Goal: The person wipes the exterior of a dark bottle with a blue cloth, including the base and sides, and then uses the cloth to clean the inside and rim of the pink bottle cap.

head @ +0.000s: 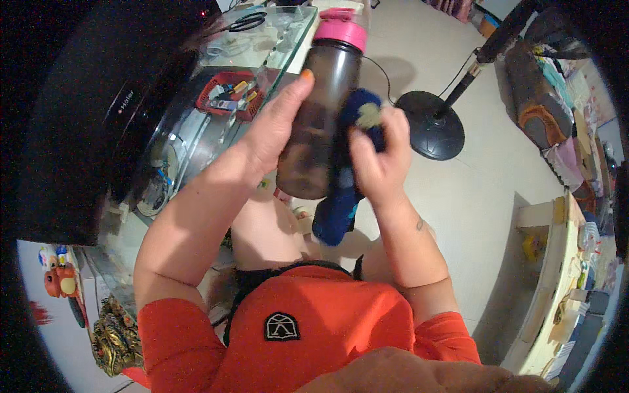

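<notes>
A dark translucent drinking bottle (319, 113) with a pink lid is tilted slightly, its lid pointing away from me. My left hand (280, 120) grips its left side, the thumb lying along the wall and the other fingers hidden behind it. Against the bottle's right side, my right hand (383, 152) holds a dark blue cloth (336, 216), blurred near the fingers, with a pale patch by the fingertips. The cloth's lower end hangs below the bottle's base.
Left stands a glass table (290, 54) with scissors (247, 22) on top and a red basket (206, 100) of small items beneath the glass. A black television (98, 123) is nearby. Ahead right is a round black stand base (432, 125); a cluttered pale table (550, 280) stands right.
</notes>
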The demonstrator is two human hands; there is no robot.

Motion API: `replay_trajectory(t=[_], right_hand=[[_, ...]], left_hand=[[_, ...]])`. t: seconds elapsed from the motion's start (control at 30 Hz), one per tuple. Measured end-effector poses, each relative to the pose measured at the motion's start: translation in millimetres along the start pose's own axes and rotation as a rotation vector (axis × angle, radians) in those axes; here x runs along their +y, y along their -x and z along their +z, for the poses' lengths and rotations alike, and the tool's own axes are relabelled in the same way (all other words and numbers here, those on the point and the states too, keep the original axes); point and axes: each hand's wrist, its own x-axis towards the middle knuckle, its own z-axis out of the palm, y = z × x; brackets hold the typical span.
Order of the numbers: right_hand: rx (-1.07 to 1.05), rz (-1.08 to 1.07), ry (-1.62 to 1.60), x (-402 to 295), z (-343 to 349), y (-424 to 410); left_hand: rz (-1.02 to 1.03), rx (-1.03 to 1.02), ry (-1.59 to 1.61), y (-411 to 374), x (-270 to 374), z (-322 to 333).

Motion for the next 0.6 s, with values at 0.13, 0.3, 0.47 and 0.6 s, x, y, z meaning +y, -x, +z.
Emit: replay_trajectory(t=[0.13,0.3,0.47,0.6], right_hand=[[0.126,0.316,-0.267,16,3,-2],[-0.149,-0.112,0.094,-19,9,23],[-0.204,-0.128,0.128,-24,4,23],[0.050,-0.096,0.158,4,-9,3]], left_hand=[[0.053,0.095,-0.109,9,-4,19],[0.048,0.098,-0.005,-1,2,-9],[0.150,0.168,-0.270,-5,-2,-2],[0.095,0.089,-0.336,3,-18,13]])
